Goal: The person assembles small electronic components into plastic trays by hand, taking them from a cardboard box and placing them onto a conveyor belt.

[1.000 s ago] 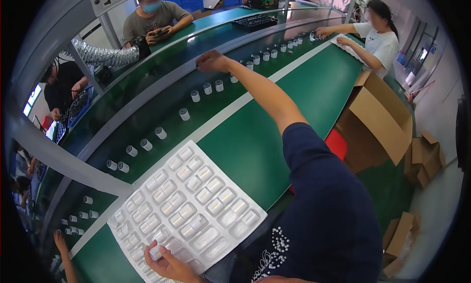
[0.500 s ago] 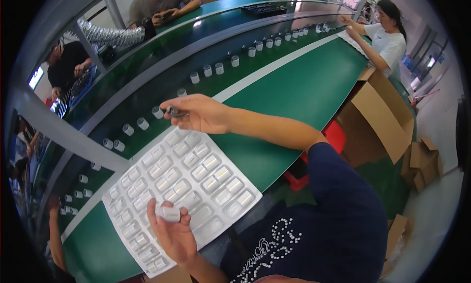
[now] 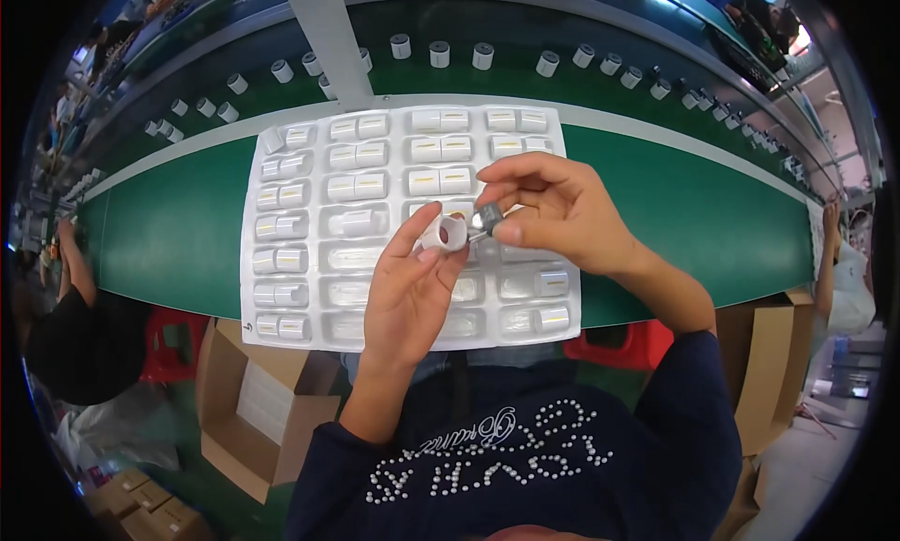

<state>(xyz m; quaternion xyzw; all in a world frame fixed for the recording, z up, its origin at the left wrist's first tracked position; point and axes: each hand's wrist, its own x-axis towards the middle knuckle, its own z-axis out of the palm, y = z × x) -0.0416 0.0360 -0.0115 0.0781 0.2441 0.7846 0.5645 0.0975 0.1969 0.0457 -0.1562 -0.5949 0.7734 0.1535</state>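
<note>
Take the open carton (image 3: 302,433) on the floor as the mark. Just left of it is a red stool (image 3: 164,368), with a person in black (image 3: 80,353) farther left; closed brown boxes (image 3: 178,520) sit below-left. A pale post (image 3: 323,35) rises beyond it. Well to its right: another red stool (partly hidden), a second carton (image 3: 755,372), a person in white (image 3: 851,283).

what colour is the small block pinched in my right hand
The small block is dark grey; the head view shows it best.
</note>
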